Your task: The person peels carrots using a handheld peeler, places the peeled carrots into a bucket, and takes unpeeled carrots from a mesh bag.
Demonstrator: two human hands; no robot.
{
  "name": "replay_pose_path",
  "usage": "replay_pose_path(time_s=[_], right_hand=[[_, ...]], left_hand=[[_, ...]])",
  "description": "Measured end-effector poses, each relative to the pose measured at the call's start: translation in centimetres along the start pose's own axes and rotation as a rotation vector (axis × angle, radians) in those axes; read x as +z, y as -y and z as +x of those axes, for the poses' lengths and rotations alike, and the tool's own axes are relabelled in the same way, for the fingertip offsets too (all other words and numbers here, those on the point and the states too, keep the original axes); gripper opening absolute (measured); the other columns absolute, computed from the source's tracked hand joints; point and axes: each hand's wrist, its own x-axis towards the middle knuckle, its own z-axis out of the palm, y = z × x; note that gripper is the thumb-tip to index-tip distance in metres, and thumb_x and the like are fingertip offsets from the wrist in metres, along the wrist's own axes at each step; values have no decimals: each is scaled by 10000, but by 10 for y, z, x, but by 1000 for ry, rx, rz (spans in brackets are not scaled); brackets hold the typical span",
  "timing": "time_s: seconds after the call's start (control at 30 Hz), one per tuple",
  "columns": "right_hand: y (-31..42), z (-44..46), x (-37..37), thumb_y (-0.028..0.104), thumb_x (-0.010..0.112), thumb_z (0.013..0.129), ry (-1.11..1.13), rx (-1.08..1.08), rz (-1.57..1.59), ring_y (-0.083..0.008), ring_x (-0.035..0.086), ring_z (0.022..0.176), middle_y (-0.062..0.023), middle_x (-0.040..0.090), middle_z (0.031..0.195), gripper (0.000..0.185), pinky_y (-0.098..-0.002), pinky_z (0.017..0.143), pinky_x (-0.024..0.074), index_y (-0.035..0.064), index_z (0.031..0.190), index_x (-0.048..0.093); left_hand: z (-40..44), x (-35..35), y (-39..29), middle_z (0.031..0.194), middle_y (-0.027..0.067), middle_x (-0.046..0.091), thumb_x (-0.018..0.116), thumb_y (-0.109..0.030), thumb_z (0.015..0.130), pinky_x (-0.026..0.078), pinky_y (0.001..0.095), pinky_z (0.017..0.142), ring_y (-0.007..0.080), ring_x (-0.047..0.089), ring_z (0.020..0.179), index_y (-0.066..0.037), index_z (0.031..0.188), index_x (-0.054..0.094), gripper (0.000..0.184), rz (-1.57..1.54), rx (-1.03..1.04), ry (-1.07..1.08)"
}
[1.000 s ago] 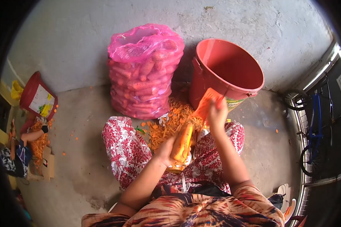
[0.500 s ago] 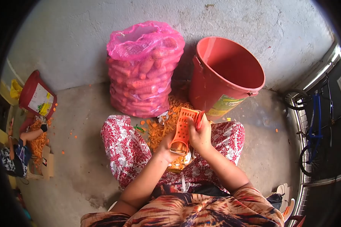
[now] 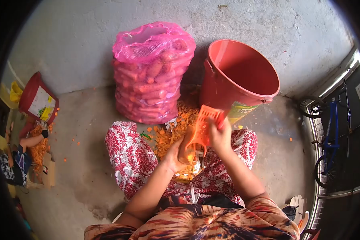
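Observation:
My left hand (image 3: pixel 173 158) is closed around a stout orange carrot (image 3: pixel 186 154), held over my lap. Against its right side leans an orange plastic piece with rows of holes (image 3: pixel 204 128), perhaps a slicer or grater. My right hand (image 3: pixel 220 138) is closed at the upper right of that piece, with a red handle (image 3: pixel 220 119) showing above the fingers; whether the two are one tool I cannot tell. Below and beyond the hands lies a heap of orange peelings (image 3: pixel 168 140) on the floor between my knees.
A pink mesh sack of carrots (image 3: pixel 152 88) stands against the wall, beside a tall red bucket (image 3: pixel 212 90). Far left, another person's arm (image 3: pixel 32 141) is near more peelings, a tipped red tub (image 3: pixel 30 96) and a cardboard box (image 3: pixel 49 170). A blue bicycle (image 3: pixel 333 132) stands at right.
The perforated orange piece has tilted and shifted up and right with my right hand. More of the carrot in my left hand shows now.

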Motion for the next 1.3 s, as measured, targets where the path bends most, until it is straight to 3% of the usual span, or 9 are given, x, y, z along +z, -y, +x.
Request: replay_pose_path(time_s=[0.3,0.33,0.43,0.47,0.8,1.03,1.07,1.2,1.3], right_hand=[[-32,3,0,36,507,798,-110,-66,-177,-70,457,634,-8,500,682,43,-217,560,388,36,829,477],[-44,19,-5,-16,516,759,-214,-63,-108,-123,271,545,-48,291,573,236,-259,489,329,44,659,311],[-56,53,-28,84,497,815,-452,-142,-380,-142,330,485,-65,399,536,170,-301,463,349,30,717,370],[-63,58,-34,79,492,819,-436,62,-185,-124,345,508,-68,407,553,142,-282,479,357,29,740,386],[4,-16,11,72,518,801,58,15,-14,-117,502,616,-69,534,684,111,-269,564,421,11,884,476],[-27,-10,9,22,502,778,9,87,-144,-137,426,574,-62,452,610,76,-266,551,397,15,769,427],[-29,5,7,-6,487,763,-113,-134,-90,-134,330,549,-38,364,569,143,-263,509,359,29,698,364],[-40,55,-20,56,494,814,-422,-100,-297,-83,411,497,-45,452,552,99,-233,452,362,26,763,415],[-30,44,-20,64,489,819,-279,61,19,-50,414,517,2,460,594,60,-208,458,362,33,807,439]], left_hand=[[-3,-3,5,861,79,581,385,-389,867,475,325,590,190,573,725,-55,1037,490,389,108,-74,61],[-5,-3,7,858,91,572,375,-400,866,468,326,570,200,564,713,-61,1048,476,397,129,-79,44],[-12,2,11,851,122,557,368,-426,859,455,332,529,226,549,687,-78,1078,444,418,148,-83,-48],[-12,3,10,849,129,559,380,-431,853,455,336,527,234,551,686,-85,1088,439,422,124,-78,-102],[0,7,2,906,46,587,406,-365,864,491,320,608,177,582,722,-72,1054,495,361,-2,55,-147],[0,-12,2,839,58,595,420,-388,854,498,308,585,163,585,668,-68,992,523,363,159,-35,-2],[-2,-10,3,822,62,591,425,-396,849,496,312,576,170,583,654,-66,982,524,369,158,-58,-9],[-17,10,8,764,92,573,453,-454,817,488,349,577,211,572,621,-77,972,512,412,178,-106,-59],[-13,-5,11,770,108,569,468,-469,803,484,380,607,231,571,646,-82,979,504,427,68,-152,-4]])
